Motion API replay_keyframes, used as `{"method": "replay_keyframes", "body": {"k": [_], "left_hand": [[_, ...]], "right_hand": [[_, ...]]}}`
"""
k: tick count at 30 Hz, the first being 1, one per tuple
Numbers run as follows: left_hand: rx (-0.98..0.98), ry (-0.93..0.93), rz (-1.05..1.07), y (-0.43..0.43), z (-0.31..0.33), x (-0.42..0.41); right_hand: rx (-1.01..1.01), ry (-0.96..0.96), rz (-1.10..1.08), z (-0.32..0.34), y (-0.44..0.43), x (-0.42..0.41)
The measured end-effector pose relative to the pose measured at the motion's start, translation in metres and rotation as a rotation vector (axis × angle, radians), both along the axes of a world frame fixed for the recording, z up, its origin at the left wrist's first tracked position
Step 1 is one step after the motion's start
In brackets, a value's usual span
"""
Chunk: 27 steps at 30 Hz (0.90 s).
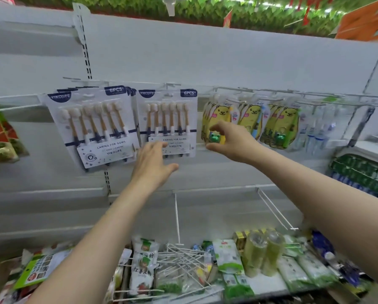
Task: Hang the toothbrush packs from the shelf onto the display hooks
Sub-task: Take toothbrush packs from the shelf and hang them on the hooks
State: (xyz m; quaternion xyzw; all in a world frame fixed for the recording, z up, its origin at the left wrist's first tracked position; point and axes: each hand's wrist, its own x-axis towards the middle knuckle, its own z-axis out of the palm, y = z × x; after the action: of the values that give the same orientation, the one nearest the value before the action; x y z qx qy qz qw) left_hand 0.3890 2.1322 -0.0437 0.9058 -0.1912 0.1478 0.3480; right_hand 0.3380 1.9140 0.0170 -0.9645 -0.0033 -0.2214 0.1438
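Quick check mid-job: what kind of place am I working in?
Probably a shop aisle: white six-brush toothbrush blister packs and yellow bear-print packs hang on white wire display hooks, above a white shelf of bagged groceries.

toothbrush pack (168, 123) — "YIKOJIFE", "6PCS"

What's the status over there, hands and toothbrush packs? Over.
Left hand open, reaching white six-brush toothbrush card. Right hand curled round hanging yellow bear-print toothbrush pack. Nothing in the way.
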Motion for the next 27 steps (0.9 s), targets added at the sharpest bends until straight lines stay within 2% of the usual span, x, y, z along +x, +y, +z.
{"method": "replay_keyframes", "body": {"k": [4, 10, 15, 20, 27], "left_hand": [[0.073, -0.053, -0.037, -0.032, 0.017, -0.044], [0.185, -0.1, -0.066, -0.119, 0.03, -0.112], [0.171, -0.125, -0.095, -0.232, 0.035, -0.183], [0.135, -0.148, -0.211, -0.356, 0.032, -0.248], [0.14, -0.168, -0.373, -0.516, 0.037, -0.296]], "right_hand": [[-0.116, -0.003, -0.025, 0.001, -0.036, -0.047], [-0.128, -0.05, -0.078, -0.001, -0.13, -0.134], [-0.143, -0.071, -0.127, -0.002, -0.237, -0.22], [-0.174, -0.059, -0.211, -0.007, -0.355, -0.3], [-0.128, -0.041, -0.338, -0.005, -0.5, -0.369]]}}
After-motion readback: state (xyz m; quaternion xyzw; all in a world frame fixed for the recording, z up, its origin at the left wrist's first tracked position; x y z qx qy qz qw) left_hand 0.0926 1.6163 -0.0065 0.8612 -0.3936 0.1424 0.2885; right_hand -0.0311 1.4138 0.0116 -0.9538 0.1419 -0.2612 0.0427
